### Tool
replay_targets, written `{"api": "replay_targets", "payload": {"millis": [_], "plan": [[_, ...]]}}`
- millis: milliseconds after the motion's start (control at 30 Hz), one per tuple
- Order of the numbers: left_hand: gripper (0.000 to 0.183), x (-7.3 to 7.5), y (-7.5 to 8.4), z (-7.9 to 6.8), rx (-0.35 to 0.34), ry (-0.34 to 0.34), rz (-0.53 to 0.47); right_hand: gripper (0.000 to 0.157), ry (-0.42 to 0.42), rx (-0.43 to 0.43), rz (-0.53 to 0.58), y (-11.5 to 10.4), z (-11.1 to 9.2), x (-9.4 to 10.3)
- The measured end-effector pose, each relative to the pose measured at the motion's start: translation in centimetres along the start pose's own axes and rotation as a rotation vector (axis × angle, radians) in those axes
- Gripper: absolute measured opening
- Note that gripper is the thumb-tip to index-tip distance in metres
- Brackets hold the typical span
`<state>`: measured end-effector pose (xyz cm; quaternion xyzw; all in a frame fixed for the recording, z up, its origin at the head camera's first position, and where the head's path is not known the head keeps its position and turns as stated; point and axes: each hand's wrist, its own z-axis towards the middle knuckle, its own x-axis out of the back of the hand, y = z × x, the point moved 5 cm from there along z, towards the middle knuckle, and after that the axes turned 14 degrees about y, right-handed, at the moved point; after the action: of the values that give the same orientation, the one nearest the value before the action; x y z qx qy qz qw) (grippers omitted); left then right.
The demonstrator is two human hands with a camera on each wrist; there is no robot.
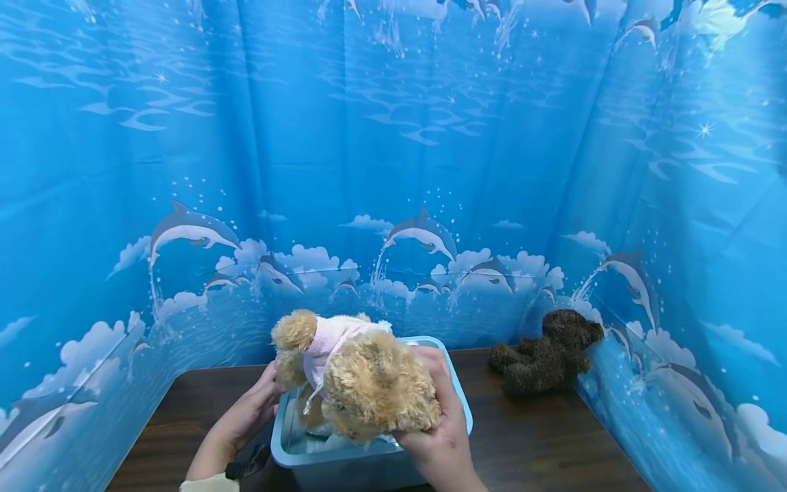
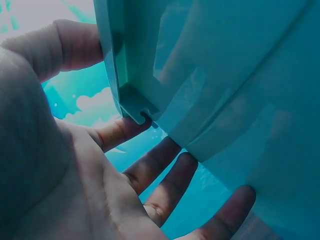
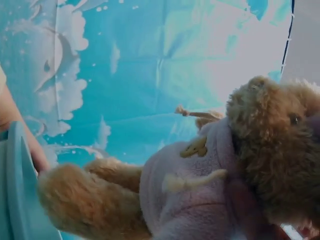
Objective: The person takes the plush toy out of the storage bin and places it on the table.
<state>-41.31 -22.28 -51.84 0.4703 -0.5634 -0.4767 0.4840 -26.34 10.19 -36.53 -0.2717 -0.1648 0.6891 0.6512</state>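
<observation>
A tan teddy bear (image 1: 378,383) in a pale pink hoodie lies tilted above the light blue plastic bin (image 1: 465,403), its head toward my right side. My right hand (image 1: 439,417) grips the bear by its head; in the right wrist view the hoodie (image 3: 195,185) and the legs point away from that hand. My left hand (image 1: 249,406) is at the bin's left side. The left wrist view has its spread, fairly straight fingers (image 2: 172,185) touching the bin's outer wall (image 2: 240,100), with the thumb against the rim edge. Whitish contents in the bin are partly hidden by the bear.
A dark brown teddy bear (image 1: 547,355) lies on the dark wooden table (image 1: 529,444), right of the bin. Behind and at both sides of the table hangs a blue curtain (image 1: 393,171) printed with dolphins. A black wristband (image 1: 249,463) is on my left wrist.
</observation>
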Motion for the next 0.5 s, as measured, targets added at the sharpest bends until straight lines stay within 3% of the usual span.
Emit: {"api": "replay_targets", "payload": {"millis": [100,200,367,500], "plan": [[0.071,-0.1,0.1,0.1,-0.003,0.003,0.004,0.084,-0.044,0.047,0.030,-0.7,0.2,0.5],[0.059,0.0,0.2,0.1,-0.022,-0.004,0.020,0.084,-0.049,0.014,0.067,-1.5,0.5,1.2],[0.058,0.1,0.1,0.0,-0.015,-0.001,0.013,0.068,0.035,-0.019,0.127,-3.3,0.8,3.2],[0.060,0.1,0.2,-0.1,-0.017,0.002,0.014,0.067,0.090,-0.016,0.076,-4.1,0.9,4.5]]}}
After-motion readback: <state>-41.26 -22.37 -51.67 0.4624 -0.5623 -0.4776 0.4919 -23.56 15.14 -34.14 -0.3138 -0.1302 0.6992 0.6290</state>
